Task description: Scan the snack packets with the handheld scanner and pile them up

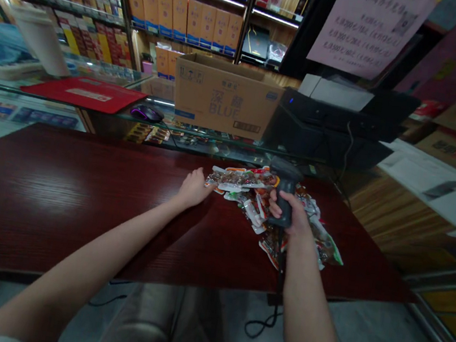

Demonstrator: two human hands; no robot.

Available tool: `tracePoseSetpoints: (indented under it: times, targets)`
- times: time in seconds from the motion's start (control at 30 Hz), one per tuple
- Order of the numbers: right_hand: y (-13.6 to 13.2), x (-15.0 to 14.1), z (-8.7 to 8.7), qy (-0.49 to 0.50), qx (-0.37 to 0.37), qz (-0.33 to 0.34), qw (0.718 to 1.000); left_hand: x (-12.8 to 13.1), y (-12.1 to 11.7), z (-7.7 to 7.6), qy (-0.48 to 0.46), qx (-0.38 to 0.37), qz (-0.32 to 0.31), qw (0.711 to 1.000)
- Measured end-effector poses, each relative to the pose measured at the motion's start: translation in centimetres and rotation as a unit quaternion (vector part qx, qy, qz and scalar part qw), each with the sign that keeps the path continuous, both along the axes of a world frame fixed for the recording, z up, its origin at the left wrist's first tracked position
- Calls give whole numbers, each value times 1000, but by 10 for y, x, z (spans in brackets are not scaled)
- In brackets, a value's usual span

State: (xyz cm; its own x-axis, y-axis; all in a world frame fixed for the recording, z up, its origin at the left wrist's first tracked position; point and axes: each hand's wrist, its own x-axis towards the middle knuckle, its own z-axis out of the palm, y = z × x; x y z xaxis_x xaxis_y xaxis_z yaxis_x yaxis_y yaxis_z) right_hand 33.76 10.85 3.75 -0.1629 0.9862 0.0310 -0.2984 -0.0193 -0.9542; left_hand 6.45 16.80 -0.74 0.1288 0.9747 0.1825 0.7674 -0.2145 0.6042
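Wrapped around the handle of a black barcode scanner (285, 202) is my right hand (296, 213); the scanner's head points left, over a heap of snack packets (254, 212). The scanner's cord (281, 259) hangs down past the front edge of the dark red wooden table. My left hand (196, 188) is closed at the left end of some clear, shiny snack packets (237, 179) with orange and white edges. Those packets lie at the top of the heap, close to the scanner head. More packets, some with green corners, spread out beneath and behind my right wrist.
Behind the dark red table (78, 200) runs a glass counter with a cardboard box (226, 96), a black mouse (146, 113), a red mat (85, 93) and a white cup (42, 40). Black equipment (333, 124) stands right of the box. Stocked shelves (182, 15) line the back.
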Motion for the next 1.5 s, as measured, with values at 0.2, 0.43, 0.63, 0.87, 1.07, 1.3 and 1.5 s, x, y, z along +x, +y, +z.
tracePoseSetpoints:
  times: [0.2, 0.43, 0.63, 0.87, 1.07, 1.3, 1.5]
  targets:
    - [-8, 6, 4, 3, -10, -10, 1000, 18, 15, 7, 87, -21, 58, 994]
    - [-11, -8, 5, 5, -8, 54, 998, -16, 22, 9, -40, -93, -10, 995]
    - [-12, -25, 1, -42, -26, 52, 997, -32, 10, 7, -390, -158, 56, 905]
    - [-14, -27, 6, -27, -51, 26, 998, -30, 0, 8, -469, -182, -59, 863]
    - [-15, -27, 4, -15, -61, 38, 997, -36, 0, 12, -538, -175, -47, 823]
    - [-16, -36, 1, -14, -70, 55, 996, -39, -1, 31, -659, -93, -74, 742]
    - [-19, -49, -5, -67, -43, 55, 995, -29, -6, 26, -682, -167, -62, 709]
